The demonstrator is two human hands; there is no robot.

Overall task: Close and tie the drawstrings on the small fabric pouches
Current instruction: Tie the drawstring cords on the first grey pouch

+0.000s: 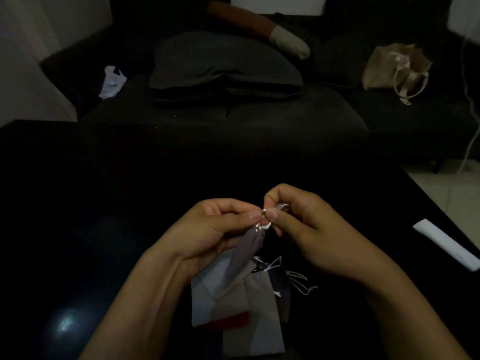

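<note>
A small grey fabric pouch [245, 253] hangs gathered at its neck above the black table [104, 203]. My left hand [207, 232] pinches the pouch's neck and white drawstring [263, 224] between thumb and fingers. My right hand [306, 227] pinches the other end of the string just beside it, fingers curled. Under my hands lies a pile of several flat pouches [241, 307], grey and white with a red one showing beneath, their white strings [298, 281] loose to the right.
A white folded strip [446, 242] lies near the table's right edge. Beyond the table stands a dark sofa [259, 113] with a grey pillow [223, 61], a beige tote bag [394, 68] and a white plastic bag [111, 81]. The room is dim.
</note>
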